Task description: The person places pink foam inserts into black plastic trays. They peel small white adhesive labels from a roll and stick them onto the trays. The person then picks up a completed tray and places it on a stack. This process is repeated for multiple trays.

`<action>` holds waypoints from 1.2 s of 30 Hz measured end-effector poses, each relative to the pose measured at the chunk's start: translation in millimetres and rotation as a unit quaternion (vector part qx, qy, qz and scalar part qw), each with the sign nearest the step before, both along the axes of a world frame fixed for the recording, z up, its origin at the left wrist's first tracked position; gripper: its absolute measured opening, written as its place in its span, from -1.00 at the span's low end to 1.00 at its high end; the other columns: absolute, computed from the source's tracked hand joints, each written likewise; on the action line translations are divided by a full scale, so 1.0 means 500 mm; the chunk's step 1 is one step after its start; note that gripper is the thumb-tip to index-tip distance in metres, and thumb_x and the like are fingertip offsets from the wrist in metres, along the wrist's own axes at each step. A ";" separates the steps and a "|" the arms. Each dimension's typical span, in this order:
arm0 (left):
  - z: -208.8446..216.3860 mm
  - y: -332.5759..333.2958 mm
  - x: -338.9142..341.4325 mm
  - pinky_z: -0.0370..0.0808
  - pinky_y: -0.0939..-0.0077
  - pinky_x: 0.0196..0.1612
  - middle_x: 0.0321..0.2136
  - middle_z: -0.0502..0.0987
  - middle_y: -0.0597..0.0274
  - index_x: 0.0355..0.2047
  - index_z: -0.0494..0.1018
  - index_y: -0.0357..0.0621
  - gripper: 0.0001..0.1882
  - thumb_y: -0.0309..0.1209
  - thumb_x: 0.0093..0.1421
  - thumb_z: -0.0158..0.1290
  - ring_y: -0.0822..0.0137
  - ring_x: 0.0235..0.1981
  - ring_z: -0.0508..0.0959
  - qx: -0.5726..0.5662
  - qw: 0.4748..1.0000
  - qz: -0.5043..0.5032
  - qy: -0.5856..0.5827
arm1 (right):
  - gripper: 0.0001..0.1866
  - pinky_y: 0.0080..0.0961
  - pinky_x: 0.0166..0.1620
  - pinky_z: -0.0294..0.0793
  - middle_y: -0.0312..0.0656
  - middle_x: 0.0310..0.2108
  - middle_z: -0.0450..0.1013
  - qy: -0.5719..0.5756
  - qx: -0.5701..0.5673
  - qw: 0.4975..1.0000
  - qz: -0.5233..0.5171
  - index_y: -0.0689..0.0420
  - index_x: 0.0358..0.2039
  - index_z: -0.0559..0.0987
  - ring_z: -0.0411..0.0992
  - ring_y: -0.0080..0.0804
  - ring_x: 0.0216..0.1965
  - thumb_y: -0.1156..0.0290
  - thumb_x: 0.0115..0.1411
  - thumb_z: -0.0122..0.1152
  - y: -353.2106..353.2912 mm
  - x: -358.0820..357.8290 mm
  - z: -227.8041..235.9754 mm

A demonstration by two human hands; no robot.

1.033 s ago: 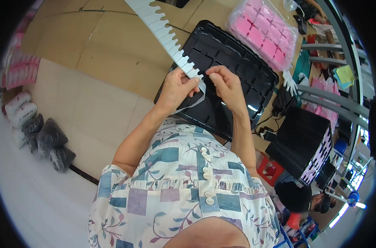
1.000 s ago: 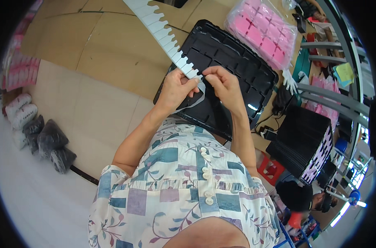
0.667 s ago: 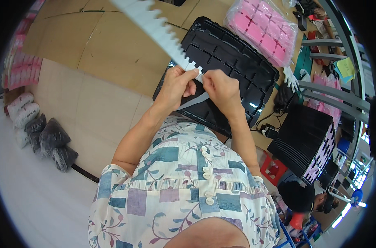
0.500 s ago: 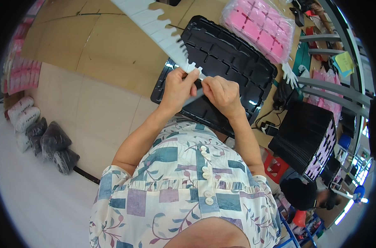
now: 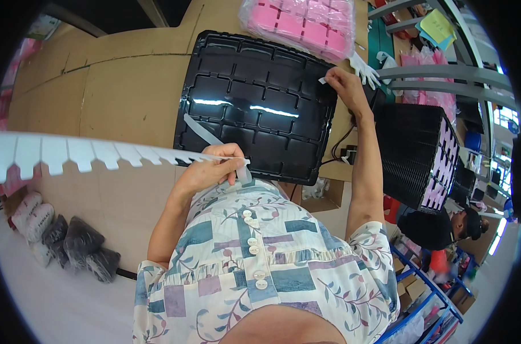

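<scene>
A black plastic tray (image 5: 254, 89) with moulded ridges lies on the cardboard-covered table. My left hand (image 5: 209, 172), at its near left edge, pinches a long white strip (image 5: 71, 153) with a notched edge, which stretches out to the left. A narrow pale ribbon (image 5: 202, 129) passes from that hand over the tray, and a short loose end hangs below the fingers. Out at the tray's far right corner, my right hand (image 5: 346, 90) has a small white piece (image 5: 322, 80) between its fingertips. Whether the piece touches the tray, I cannot tell.
Pink moulded trays (image 5: 300, 26) in clear plastic lie beyond the black tray. A white glove (image 5: 364, 70) is right of my right hand, by grey metal bars (image 5: 443, 73). Stacked black trays (image 5: 412, 152) stand at right. Dark bags (image 5: 83, 243) sit on the floor at left.
My hands have parted: the right one has moved to the tray's far right corner with a small white piece. The notched strip has swung to the left, still in my left hand. The view has shifted.
</scene>
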State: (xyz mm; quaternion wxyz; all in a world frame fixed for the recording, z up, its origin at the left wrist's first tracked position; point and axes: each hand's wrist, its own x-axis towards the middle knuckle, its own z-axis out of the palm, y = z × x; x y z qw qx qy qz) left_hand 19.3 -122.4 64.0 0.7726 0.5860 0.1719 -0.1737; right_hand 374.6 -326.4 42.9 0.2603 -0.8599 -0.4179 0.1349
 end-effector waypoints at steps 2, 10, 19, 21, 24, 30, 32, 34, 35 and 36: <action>0.002 -0.002 0.002 0.27 0.75 -0.62 -0.57 0.51 0.34 -0.39 0.45 -0.18 -0.85 -0.40 0.32 0.04 0.64 -0.65 0.44 0.004 1.000 0.023 -0.003 | -0.84 -0.30 -0.32 0.42 -0.12 -0.48 0.50 -0.069 -0.025 0.997 0.029 0.18 -0.37 0.53 0.48 -0.14 -0.41 0.34 0.21 0.22 0.012 0.001 -0.010; -0.001 -0.005 0.008 0.27 0.78 -0.60 -0.56 0.52 0.32 -0.38 0.45 -0.17 -0.84 -0.37 0.33 0.05 0.65 -0.63 0.45 0.012 0.999 0.052 -0.006 | -0.86 -0.13 -0.22 0.46 -0.02 -0.39 0.53 -0.097 -0.040 0.993 0.060 0.16 -0.35 0.50 0.51 0.02 -0.28 0.36 0.17 0.17 0.015 0.016 -0.030; -0.010 -0.007 0.020 0.27 0.78 -0.62 -0.52 0.53 0.31 -0.36 0.45 -0.17 -0.85 -0.37 0.33 0.06 0.64 -0.63 0.45 0.022 0.999 0.041 -0.018 | -0.88 -0.11 -0.31 0.50 0.04 -0.49 0.52 -0.245 -0.114 0.961 0.059 0.17 -0.42 0.43 0.52 0.03 -0.39 0.43 0.08 0.17 0.044 0.012 -0.055; -0.004 -0.013 0.022 0.26 0.77 -0.62 -0.52 0.54 0.30 -0.36 0.45 -0.16 -0.86 -0.38 0.32 0.06 0.63 -0.64 0.44 0.027 0.998 0.052 -0.027 | -0.87 -0.16 -0.37 0.51 0.01 -0.51 0.51 -0.268 -0.095 0.951 0.119 0.15 -0.44 0.40 0.52 -0.01 -0.42 0.44 0.08 0.17 0.037 -0.002 -0.068; 0.006 -0.021 0.025 0.26 0.75 -0.62 -0.51 0.54 0.30 -0.34 0.45 -0.17 -0.89 -0.41 0.32 0.06 0.61 -0.64 0.43 0.029 0.992 0.114 -0.043 | -0.88 -0.24 -0.45 0.49 -0.01 -0.56 0.44 -0.263 0.000 0.948 0.178 0.13 -0.44 0.37 0.51 -0.09 -0.49 0.49 0.12 0.15 0.033 -0.071 -0.049; 0.017 -0.031 0.039 0.30 0.69 -0.59 -0.53 0.52 0.28 -0.29 0.45 -0.21 -0.94 -0.48 0.28 0.07 0.56 -0.60 0.45 -0.006 0.971 0.237 -0.040 | -0.92 -0.75 -0.61 0.12 -0.31 -0.46 0.47 0.487 0.217 0.842 -0.077 0.13 -0.33 0.42 0.24 -0.77 -0.63 0.45 0.33 0.07 -0.025 -0.240 0.027; 0.024 -0.036 0.057 0.32 0.68 -0.57 -0.51 0.52 0.26 -0.29 0.45 -0.20 -0.95 -0.50 0.27 0.07 0.55 -0.59 0.45 -0.006 0.968 0.249 -0.041 | -0.95 -0.76 -0.65 0.06 -0.19 -0.42 0.46 0.585 0.275 0.762 -0.035 0.13 -0.33 0.40 0.19 -0.77 -0.66 0.51 0.31 0.05 -0.010 -0.300 0.041; 0.033 -0.038 0.076 0.36 0.67 -0.55 -0.48 0.52 0.23 -0.27 0.43 -0.22 -0.93 -0.52 0.25 0.07 0.52 -0.58 0.47 0.004 0.975 0.218 -0.042 | -0.96 -0.78 -0.68 0.02 -0.15 -0.39 0.43 0.610 0.292 0.737 -0.014 0.14 -0.31 0.41 0.15 -0.77 -0.67 0.57 0.29 0.01 0.003 -0.331 0.030; 0.029 -0.045 0.087 0.36 0.67 -0.55 -0.49 0.52 0.23 -0.26 0.43 -0.22 -0.92 -0.53 0.25 0.08 0.52 -0.58 0.47 -0.002 0.972 0.227 -0.063 | -0.95 -0.78 -0.68 0.03 -0.13 -0.39 0.43 0.617 0.291 0.731 -0.017 0.14 -0.30 0.42 0.16 -0.77 -0.68 0.58 0.29 0.00 0.016 -0.337 0.041; 0.026 -0.051 0.095 0.37 0.67 -0.55 -0.49 0.52 0.23 -0.25 0.42 -0.23 -0.92 -0.54 0.25 0.08 0.51 -0.59 0.47 -0.008 0.968 0.237 -0.082 | -0.94 -0.78 -0.68 0.04 -0.12 -0.39 0.43 0.626 0.289 0.724 -0.018 0.14 -0.29 0.42 0.16 -0.76 -0.68 0.59 0.28 -0.01 0.029 -0.341 0.052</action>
